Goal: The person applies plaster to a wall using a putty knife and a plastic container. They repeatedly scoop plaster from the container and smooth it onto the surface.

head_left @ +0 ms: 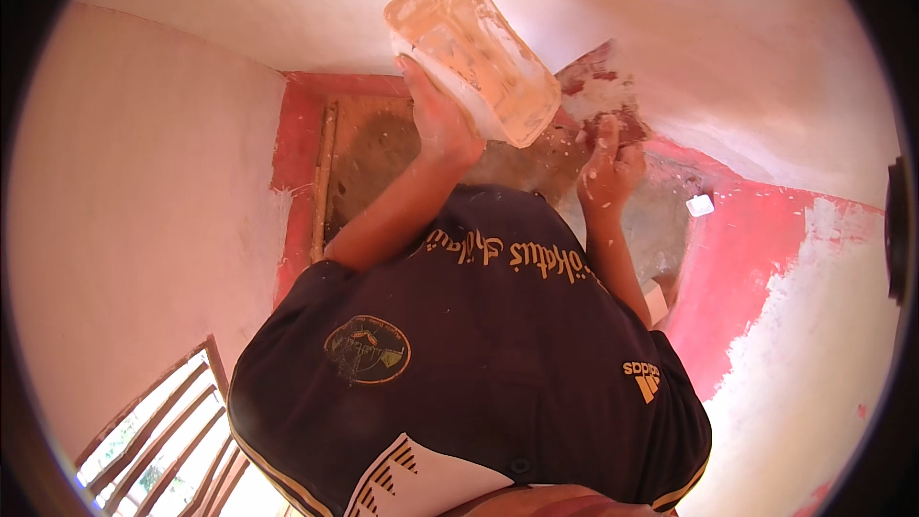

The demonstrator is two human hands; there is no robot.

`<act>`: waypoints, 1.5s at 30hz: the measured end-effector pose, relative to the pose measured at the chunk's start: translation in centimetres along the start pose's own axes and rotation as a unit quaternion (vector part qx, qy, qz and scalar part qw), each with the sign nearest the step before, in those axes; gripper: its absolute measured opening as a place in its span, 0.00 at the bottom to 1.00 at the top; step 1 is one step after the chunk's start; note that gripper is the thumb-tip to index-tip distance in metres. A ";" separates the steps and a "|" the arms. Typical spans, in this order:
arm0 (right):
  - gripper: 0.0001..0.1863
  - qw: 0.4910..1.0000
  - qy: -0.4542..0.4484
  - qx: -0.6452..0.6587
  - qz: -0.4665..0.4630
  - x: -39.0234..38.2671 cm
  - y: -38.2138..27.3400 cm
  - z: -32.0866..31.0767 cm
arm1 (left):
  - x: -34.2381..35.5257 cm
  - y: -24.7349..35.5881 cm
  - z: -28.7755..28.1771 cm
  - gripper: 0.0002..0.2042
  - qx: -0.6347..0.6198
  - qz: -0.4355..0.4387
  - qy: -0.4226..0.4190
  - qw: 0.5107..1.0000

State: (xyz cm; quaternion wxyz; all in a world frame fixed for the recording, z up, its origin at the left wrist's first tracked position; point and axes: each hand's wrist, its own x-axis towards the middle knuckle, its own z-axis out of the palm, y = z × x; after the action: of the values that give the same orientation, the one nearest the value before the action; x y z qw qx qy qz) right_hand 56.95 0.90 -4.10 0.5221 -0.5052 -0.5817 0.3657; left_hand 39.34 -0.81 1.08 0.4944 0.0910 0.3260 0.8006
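Plastic tub, whitish-smeared, is clasped in the left hand's grip; just beside it, a broad scraper is held by the closed right hand. White wall coating seems partly done, red band uncovered.

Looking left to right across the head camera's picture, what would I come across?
Barred window → plastic tub → flat scraper → small white object → dark object at the right edge.
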 end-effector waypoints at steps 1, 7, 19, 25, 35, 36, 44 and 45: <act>0.09 0.999 -0.023 0.006 0.035 0.2 0.2 -0.5 | -0.1 -0.4 0.4 0.39 -0.004 -0.004 0.000 1.000; 0.09 0.988 -0.096 -0.114 -0.034 2.4 0.6 -2.9 | -0.8 -2.8 3.4 0.40 -0.007 -0.016 -0.008 1.000; 0.10 0.996 -0.077 -0.050 -0.013 5.3 3.0 -10.3 | -1.5 -9.0 8.5 0.41 0.027 -0.002 -0.025 0.999; 0.11 0.990 0.034 0.119 0.070 5.9 4.1 -13.7 | -1.8 -12.2 10.6 0.41 0.028 -0.016 -0.026 0.999; 0.09 0.999 -0.005 -0.047 0.009 8.0 6.2 -19.0 | -2.2 -16.5 12.9 0.40 0.008 -0.012 -0.058 0.998; 0.09 1.000 -0.006 -0.005 0.024 8.0 6.2 -19.3 | -2.3 -16.9 13.1 0.40 0.008 -0.009 -0.052 0.999; 0.10 0.997 -0.036 0.049 0.041 7.7 6.5 -20.9 | -3.4 -19.7 14.0 0.42 -0.015 -0.031 -0.055 0.998; 0.10 0.998 -0.031 0.037 0.029 7.7 6.6 -21.2 | -3.5 -19.8 14.1 0.42 -0.014 -0.021 -0.067 0.997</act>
State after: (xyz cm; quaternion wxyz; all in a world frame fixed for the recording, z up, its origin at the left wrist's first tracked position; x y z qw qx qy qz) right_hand 79.46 7.67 -4.63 0.5113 -0.4907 -0.5689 0.4172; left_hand 62.18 8.20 0.39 0.5332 0.1310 0.2827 0.7866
